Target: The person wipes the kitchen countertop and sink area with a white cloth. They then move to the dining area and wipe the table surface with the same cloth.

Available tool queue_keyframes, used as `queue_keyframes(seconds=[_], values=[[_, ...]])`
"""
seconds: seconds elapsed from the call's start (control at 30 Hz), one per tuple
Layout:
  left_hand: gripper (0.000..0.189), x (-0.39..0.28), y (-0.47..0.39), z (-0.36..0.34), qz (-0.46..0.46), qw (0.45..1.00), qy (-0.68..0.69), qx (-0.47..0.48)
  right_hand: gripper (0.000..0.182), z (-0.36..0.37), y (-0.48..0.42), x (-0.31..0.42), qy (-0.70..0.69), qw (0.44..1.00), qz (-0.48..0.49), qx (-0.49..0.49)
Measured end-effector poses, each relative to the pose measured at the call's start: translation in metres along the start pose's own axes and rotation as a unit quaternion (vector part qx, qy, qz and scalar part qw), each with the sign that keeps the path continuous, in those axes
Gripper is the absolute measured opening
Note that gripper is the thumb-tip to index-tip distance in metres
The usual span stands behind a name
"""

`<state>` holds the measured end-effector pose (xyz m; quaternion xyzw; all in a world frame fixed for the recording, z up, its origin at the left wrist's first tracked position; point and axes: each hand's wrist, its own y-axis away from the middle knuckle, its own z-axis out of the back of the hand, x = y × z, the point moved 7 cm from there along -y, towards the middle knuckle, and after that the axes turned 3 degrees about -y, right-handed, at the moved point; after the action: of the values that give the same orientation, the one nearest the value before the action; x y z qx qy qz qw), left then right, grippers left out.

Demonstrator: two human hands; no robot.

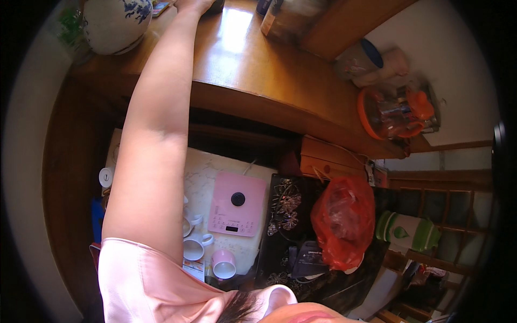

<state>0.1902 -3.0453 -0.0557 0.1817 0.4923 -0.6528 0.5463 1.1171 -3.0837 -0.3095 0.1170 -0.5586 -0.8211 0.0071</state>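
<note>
My left arm reaches up across the view to a varnished wooden shelf. My left hand is at the top edge and partly cut off. Beside its fingers stands a dark object; whether I grip it cannot be made out. A white jar with blue painting stands left of my forearm, and a small colourful packet lies between them. My right hand is out of view. Below the shelf, a pink appliance base with a round black connector and buttons rests on a marbled surface.
White mugs and a pink mug stand near my sleeve. A red plastic bag sits on a dark flowered surface, before an orange box. An orange-trimmed clear vessel and a green-and-white container are at the right.
</note>
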Motion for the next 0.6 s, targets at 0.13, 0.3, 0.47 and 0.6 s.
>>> queue_keyframes(seconds=[0.13,0.3,0.47,0.6], values=[[0.103,-0.015,0.012,0.008,0.059,0.996,-0.039,0.046,0.059,-0.003,0.005,-0.004,-0.007,1.000,-0.002,0.000],[0.097,-0.018,0.019,0.010,-0.011,0.995,-0.072,0.067,0.059,-0.005,0.011,-0.009,-0.013,1.000,-0.005,-0.003],[0.090,-0.016,0.018,0.001,0.034,0.976,0.145,0.158,0.058,-0.003,0.013,-0.010,-0.007,1.000,0.008,-0.007],[0.089,-0.023,0.028,0.004,-0.080,0.983,0.115,0.115,0.058,-0.010,0.019,-0.017,-0.007,1.000,0.018,-0.011]])
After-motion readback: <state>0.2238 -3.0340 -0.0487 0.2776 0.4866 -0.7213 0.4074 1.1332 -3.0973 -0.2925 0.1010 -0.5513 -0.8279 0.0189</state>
